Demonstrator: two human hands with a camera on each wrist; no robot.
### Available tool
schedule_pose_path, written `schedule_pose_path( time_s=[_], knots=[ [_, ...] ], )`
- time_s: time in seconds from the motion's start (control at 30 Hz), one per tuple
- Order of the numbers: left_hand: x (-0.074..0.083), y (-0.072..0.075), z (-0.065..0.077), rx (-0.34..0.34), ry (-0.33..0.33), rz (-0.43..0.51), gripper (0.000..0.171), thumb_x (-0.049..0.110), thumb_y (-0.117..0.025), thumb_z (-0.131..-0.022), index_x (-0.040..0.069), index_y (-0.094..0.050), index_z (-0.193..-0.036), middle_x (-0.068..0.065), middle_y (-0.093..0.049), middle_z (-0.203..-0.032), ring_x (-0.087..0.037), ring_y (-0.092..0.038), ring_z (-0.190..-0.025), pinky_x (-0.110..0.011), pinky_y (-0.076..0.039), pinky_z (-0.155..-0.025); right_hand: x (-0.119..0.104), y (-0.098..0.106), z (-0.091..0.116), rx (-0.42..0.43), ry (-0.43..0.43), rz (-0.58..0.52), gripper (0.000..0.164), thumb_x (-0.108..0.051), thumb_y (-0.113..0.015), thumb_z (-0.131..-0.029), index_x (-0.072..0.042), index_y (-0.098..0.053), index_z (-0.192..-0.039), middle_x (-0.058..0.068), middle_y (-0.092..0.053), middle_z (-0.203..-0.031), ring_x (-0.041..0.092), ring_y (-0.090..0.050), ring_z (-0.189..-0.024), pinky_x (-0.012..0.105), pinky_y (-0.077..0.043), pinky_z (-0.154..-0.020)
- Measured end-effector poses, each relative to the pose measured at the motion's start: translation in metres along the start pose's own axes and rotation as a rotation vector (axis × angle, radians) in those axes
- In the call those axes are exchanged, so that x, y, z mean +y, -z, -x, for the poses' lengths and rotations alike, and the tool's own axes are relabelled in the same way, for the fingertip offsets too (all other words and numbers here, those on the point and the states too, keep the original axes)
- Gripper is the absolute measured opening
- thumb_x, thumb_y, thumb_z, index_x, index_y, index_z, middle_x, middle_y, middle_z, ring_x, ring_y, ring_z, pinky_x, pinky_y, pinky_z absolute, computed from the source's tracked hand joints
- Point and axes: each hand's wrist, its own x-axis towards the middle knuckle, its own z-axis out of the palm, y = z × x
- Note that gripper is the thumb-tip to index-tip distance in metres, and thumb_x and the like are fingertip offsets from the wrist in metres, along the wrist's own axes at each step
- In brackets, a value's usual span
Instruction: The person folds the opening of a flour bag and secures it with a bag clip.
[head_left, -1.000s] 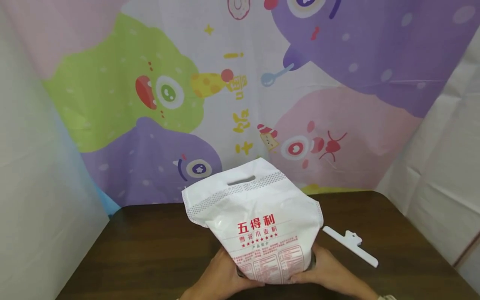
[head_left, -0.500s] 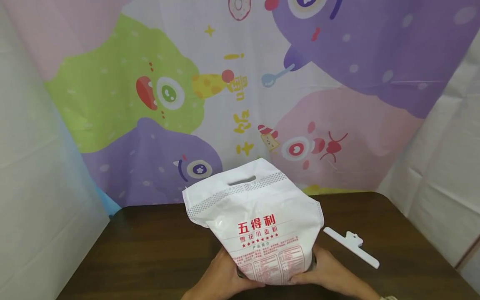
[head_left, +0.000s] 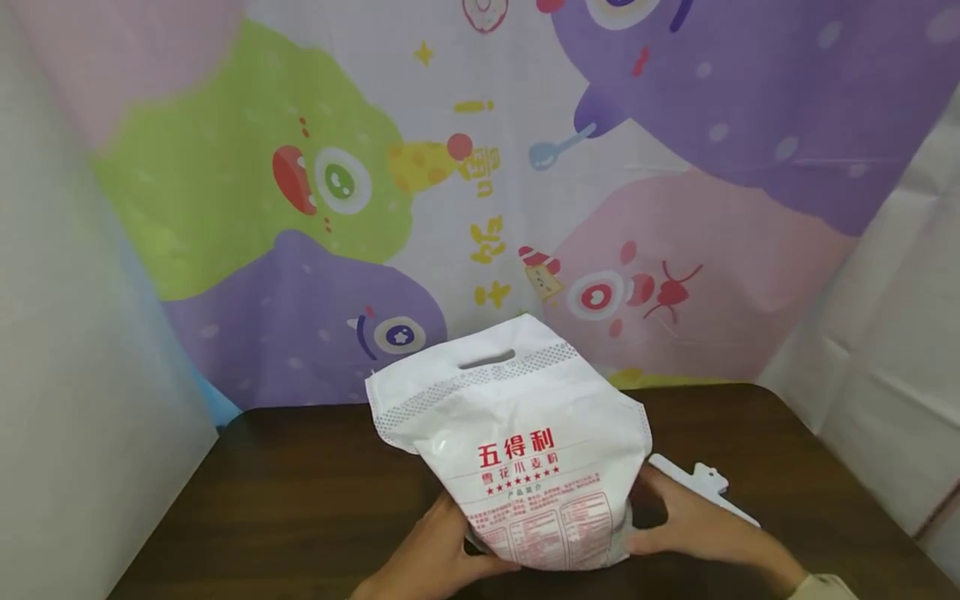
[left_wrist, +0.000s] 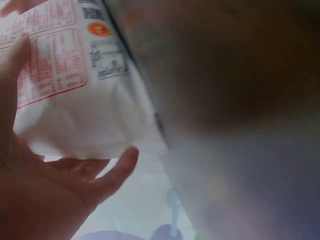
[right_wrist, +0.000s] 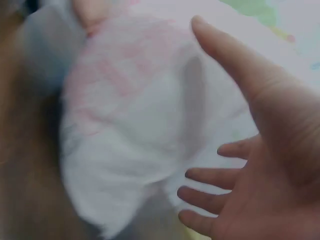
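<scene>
A white flour bag (head_left: 517,450) with red print and a slotted handle at its top stands at the front middle of the table in the head view, leaning back. My left hand (head_left: 431,550) holds its lower left side, thumb across the front near the base; in the left wrist view the fingers (left_wrist: 117,172) lie along the bag's side. My right hand (head_left: 686,521) is beside the lower right of the bag. Its fingers (right_wrist: 210,177) are spread and straight in the right wrist view, thumb apart, holding nothing. The fingertips are partly hidden behind the bag in the head view.
On the dark wooden table (head_left: 285,483), a white bag clip (head_left: 701,483) with a long bar lies right of the bag, partly covered by my right hand. A cartoon-printed curtain (head_left: 480,208) hangs behind, and pale cloth walls (head_left: 892,333) flank the table.
My right hand has loosened from the bag and moved slightly to the right and up, now overlapping the clip. My left hand and the bag have stayed almost in place.
</scene>
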Motion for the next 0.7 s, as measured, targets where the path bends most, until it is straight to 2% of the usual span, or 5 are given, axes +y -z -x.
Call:
schedule_pose_path(
  time_s=[0.07,0.13,0.3,0.43,0.7],
  knots=[
    [-0.002,0.002,0.003,-0.015,0.016,-0.003,0.090,0.064,-0.071,-0.081,0.035,-0.026,-0.153,0.008,-0.029,-0.156,-0.018,-0.034,-0.140,-0.052,-0.041,-0.105,-0.007,0.012,0.003,0.016,0.021,-0.018,0.090,-0.020,-0.076,-0.087,-0.004,-0.021,-0.156,0.022,-0.032,-0.156,0.038,-0.034,-0.139,0.042,-0.039,-0.106],
    [-0.004,0.005,0.005,-0.040,0.029,-0.005,0.089,0.063,-0.068,-0.084,0.035,-0.022,-0.155,0.008,-0.024,-0.159,-0.019,-0.031,-0.143,-0.053,-0.041,-0.106,-0.013,0.019,0.005,0.036,0.046,-0.070,0.084,-0.014,-0.071,-0.090,-0.002,-0.021,-0.156,0.024,-0.031,-0.156,0.030,-0.038,-0.139,0.042,-0.043,-0.103],
    [-0.007,0.020,0.015,-0.124,0.094,0.009,0.092,0.061,-0.064,-0.088,0.036,-0.010,-0.158,0.007,-0.016,-0.163,-0.021,-0.028,-0.146,-0.052,-0.041,-0.106,-0.022,0.018,0.004,0.081,0.159,-0.167,0.071,0.000,-0.066,-0.092,0.000,-0.029,-0.153,0.000,-0.045,-0.149,-0.001,-0.047,-0.128,0.028,-0.048,-0.097],
    [-0.007,0.036,0.023,-0.167,0.154,-0.012,0.096,0.061,-0.066,-0.087,0.036,-0.006,-0.159,-0.001,-0.023,-0.162,-0.028,-0.035,-0.142,-0.055,-0.045,-0.101,-0.029,0.015,0.003,0.146,0.210,-0.161,0.062,0.002,-0.064,-0.093,-0.004,-0.038,-0.149,-0.010,-0.052,-0.140,0.002,-0.050,-0.127,0.025,-0.048,-0.097],
    [0.000,0.057,0.026,-0.168,0.206,-0.043,0.083,0.062,-0.058,-0.091,0.039,-0.015,-0.157,-0.007,-0.035,-0.156,-0.029,-0.042,-0.138,-0.057,-0.044,-0.101,-0.041,0.014,0.010,0.258,0.203,-0.002,0.057,-0.003,-0.071,-0.089,-0.014,-0.051,-0.141,-0.004,-0.062,-0.127,0.006,-0.059,-0.116,0.021,-0.048,-0.094]
  ],
)
